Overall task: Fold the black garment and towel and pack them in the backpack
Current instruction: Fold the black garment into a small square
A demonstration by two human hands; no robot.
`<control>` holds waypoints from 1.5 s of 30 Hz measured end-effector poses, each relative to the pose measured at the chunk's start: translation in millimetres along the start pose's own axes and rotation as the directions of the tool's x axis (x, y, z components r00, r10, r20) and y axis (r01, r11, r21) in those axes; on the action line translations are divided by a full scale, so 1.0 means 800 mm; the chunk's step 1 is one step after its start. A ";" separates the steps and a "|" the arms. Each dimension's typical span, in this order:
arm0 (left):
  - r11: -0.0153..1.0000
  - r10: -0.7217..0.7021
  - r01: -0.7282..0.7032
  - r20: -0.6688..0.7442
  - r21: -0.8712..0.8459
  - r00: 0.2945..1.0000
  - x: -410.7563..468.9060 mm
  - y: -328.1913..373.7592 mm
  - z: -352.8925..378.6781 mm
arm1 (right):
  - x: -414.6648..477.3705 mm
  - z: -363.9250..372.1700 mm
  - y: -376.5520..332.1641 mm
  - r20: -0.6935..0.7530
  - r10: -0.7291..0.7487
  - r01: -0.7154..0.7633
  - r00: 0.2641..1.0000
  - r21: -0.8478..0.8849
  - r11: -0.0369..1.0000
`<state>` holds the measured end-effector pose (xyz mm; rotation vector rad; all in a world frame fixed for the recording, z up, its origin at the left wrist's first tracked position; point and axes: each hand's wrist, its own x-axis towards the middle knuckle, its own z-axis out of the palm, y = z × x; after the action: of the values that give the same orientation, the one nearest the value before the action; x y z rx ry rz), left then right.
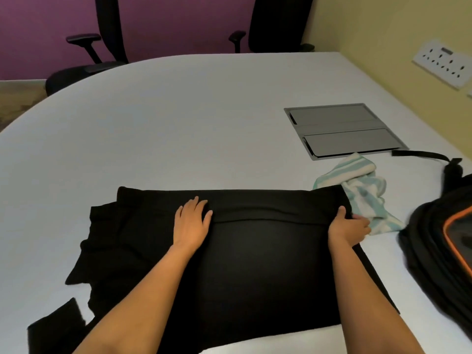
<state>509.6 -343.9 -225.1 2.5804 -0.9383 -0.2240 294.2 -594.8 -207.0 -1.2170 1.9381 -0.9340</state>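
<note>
The black garment (255,264) lies spread on the white table, with a strip along its far edge folded toward me. My left hand (192,223) lies flat with fingers spread on that fold near its middle. At the garment's right edge my right hand (348,226) holds the fold, thumb on top and fingers reaching under the cloth. A crumpled white and light-blue striped towel (357,182) sits just beyond the right hand, partly under the garment's corner. The black backpack (439,238) with orange trim lies open at the right edge.
The white table (178,118) is rounded at the far left. A grey cable hatch (342,130) is set into it beyond the towel. A backpack strap (421,155) trails across the table. Two black office chairs (107,47) stand behind. A wall socket panel (444,62) is at the right.
</note>
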 end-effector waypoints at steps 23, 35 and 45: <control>0.961 -0.087 0.012 0.262 0.275 0.961 -0.012 0.007 0.020 | 0.054 -0.051 0.027 0.369 -0.526 0.618 0.766 -0.198 0.761; 0.965 -0.135 0.083 0.199 0.247 0.971 -0.030 -0.014 0.014 | 0.042 -0.011 0.022 0.813 -0.309 0.870 0.493 -0.461 0.175; 0.964 -0.159 0.149 0.030 0.223 0.987 -0.058 -0.040 -0.039 | -0.073 -0.019 0.018 0.721 -0.479 0.854 0.500 -0.321 0.409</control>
<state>501.7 -282.2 -208.8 2.8680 -0.8194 -0.2367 295.6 -532.7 -201.9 -2.5566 1.2259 -0.1130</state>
